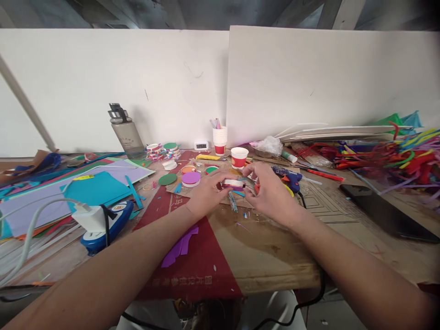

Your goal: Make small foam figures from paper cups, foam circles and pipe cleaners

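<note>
Spanning the room behind everything, two big white boards [309, 82] lean against the wall, and below them runs a cluttered cardboard-covered worktable [275, 247] with a dark red printed sheet [192, 256] laid across its front. Flat sheets of blue and lilac craft paper [68, 192] spread over the left end, a tangle of bright pipe cleaners [395, 158] heaps up on the right, and a grey plastic water bottle [126, 133] stands near the back. Both forearms reach forward from the near edge and meet mid-table. The left hand [206, 190] and the right hand [271, 192] pinch between their fingertips a small white round foam disc with a dark rim [233, 184], held just above the cardboard, fingers curled closed on its two ends. A purple-topped round disc [191, 178] lies just left of it.
</note>
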A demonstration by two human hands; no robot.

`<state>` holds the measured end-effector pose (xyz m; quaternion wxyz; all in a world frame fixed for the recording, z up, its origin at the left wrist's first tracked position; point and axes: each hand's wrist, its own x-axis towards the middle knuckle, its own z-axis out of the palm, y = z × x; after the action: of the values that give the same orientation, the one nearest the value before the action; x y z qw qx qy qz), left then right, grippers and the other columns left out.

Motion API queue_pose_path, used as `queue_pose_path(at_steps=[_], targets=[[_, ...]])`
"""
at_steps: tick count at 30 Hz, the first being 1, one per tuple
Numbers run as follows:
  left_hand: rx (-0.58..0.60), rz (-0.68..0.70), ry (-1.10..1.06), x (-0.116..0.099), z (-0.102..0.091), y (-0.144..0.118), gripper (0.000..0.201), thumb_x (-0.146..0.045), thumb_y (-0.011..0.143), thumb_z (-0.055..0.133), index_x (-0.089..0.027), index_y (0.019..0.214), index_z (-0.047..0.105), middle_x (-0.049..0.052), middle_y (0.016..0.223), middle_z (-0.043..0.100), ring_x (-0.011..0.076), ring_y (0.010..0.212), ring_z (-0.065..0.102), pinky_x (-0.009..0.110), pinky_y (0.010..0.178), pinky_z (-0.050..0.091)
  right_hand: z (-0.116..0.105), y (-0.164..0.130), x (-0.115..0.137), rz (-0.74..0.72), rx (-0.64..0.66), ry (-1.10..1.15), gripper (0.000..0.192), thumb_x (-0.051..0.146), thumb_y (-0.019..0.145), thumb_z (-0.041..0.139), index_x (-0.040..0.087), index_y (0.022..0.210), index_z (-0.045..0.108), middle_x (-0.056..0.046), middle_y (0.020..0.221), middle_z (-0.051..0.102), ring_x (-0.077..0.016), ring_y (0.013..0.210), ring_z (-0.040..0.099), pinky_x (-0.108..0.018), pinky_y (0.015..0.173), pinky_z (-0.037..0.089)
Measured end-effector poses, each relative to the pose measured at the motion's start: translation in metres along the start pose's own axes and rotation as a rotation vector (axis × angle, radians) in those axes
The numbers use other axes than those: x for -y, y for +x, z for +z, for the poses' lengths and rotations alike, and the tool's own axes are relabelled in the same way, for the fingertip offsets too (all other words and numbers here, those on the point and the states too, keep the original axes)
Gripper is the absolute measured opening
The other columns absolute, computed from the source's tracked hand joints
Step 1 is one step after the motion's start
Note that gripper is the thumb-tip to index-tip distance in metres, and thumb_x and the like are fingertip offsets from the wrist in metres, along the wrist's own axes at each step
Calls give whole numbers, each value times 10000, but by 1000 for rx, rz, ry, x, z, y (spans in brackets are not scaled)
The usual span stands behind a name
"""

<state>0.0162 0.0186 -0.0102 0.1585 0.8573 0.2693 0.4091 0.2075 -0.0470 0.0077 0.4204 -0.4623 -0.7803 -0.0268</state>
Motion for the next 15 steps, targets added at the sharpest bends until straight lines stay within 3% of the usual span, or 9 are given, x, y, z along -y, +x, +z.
queue_pose_path(at_steps=[4,7,11,15], targets=[[-38,-295,-350,-1,1,3,343,-156,734,699,-204,1072,666,52,1101,690,184,970,631,297,818,499,-1,2,-7,95,-56,40,467,186,747,654,222,1176,474,-110,1136,558,-259,1032,531,-404,835,463],[-63,-462,-617,-5,-3,6,398,-213,696,758,-180,1079,655,48,1021,697,162,886,626,262,734,490,-3,4,-12,178,-100,114,499,266,758,677,216,1212,473,-107,1137,558,-248,1028,531,-404,845,465],[-101,-570,-835,-10,-6,8,388,-237,640,817,-172,993,672,22,905,686,113,748,594,207,600,442,-1,5,-15,333,-101,290,573,384,742,708,210,1235,472,-98,1122,565,-226,991,545,-361,764,481],[-111,-644,-1012,-14,-5,9,418,-221,586,860,-177,953,665,7,881,677,96,685,589,209,576,456,9,5,-13,479,-8,440,658,428,669,759,200,1227,493,-73,1054,610,-201,913,569,-354,746,482]])
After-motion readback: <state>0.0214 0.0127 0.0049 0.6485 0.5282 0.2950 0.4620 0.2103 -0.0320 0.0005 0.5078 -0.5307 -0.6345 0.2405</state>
